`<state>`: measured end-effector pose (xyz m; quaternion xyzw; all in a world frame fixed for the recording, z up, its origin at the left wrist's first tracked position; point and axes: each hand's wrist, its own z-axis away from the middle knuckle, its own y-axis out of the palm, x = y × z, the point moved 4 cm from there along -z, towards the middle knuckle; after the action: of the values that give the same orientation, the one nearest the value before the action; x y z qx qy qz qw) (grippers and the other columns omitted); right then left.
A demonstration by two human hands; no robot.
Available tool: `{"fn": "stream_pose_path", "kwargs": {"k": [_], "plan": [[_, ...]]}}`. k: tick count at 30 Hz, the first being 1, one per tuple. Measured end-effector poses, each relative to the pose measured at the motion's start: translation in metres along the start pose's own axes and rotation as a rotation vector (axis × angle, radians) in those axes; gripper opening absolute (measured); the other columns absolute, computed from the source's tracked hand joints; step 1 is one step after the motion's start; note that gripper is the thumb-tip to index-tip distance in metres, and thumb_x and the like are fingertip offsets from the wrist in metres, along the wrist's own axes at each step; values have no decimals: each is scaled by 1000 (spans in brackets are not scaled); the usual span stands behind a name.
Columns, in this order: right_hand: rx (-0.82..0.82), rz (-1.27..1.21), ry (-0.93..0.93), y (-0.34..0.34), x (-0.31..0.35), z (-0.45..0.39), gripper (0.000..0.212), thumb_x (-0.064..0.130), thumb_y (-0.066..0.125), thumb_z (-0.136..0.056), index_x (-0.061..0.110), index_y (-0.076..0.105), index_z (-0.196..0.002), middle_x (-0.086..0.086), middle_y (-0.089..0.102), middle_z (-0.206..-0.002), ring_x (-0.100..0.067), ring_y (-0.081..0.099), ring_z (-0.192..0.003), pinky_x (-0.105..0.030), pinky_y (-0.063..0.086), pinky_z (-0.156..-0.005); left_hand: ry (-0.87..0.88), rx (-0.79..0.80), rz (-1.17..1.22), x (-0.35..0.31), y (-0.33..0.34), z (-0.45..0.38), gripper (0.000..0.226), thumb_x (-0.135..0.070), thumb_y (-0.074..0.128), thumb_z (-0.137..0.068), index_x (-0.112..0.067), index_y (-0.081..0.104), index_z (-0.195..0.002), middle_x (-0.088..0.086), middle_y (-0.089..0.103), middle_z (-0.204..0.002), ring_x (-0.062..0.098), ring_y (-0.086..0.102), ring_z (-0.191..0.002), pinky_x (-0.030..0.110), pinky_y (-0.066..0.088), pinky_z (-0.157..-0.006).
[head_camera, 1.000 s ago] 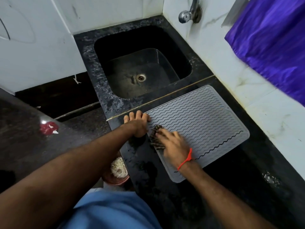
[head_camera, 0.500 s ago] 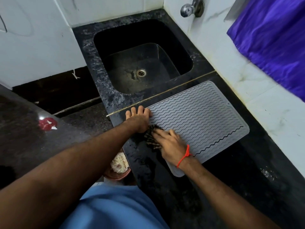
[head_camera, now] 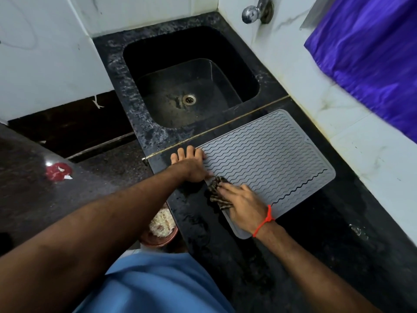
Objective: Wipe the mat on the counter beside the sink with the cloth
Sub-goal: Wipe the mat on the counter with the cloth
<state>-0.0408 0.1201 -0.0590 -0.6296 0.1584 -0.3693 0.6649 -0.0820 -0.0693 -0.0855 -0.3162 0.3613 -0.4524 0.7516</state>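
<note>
A grey ribbed mat lies on the black counter, just this side of the dark sink. My right hand, with a red thread at the wrist, presses a dark patterned cloth onto the mat's near left edge. Most of the cloth is hidden under the fingers. My left hand lies flat with fingers spread, pinning the mat's left corner to the counter.
A tap juts from the white tiled wall above the sink. Purple fabric hangs at the right. A brown bowl of rice sits below the counter edge. A red spot marks the dark surface at left.
My right hand has slid the cloth a little back and forth along the mat's left edge. My left hand has stayed on the corner. The head view has shifted slightly.
</note>
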Motion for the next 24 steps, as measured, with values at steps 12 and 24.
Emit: {"fn": "stream_pose_path", "kwargs": {"k": [12,24], "plan": [[405,-89,-19,11,-25,79,68,8,36,-65,26,61,-126,12,51,-140,-20,50,-119,-33,39,-105,41,-122,-34,-3,9,6,66,-52,67,-84,-26,35,-136,4,29,-134,29,30,-120,46,26,-104],[-1,-148,65,-15,-27,-11,63,6,46,-74,23,55,-133,6,47,-144,-19,48,-117,-32,35,-108,51,-95,-199,-9,24,24,114,-81,61,-67,-22,9,-150,8,5,-154,35,21,-130,50,21,-106]]}}
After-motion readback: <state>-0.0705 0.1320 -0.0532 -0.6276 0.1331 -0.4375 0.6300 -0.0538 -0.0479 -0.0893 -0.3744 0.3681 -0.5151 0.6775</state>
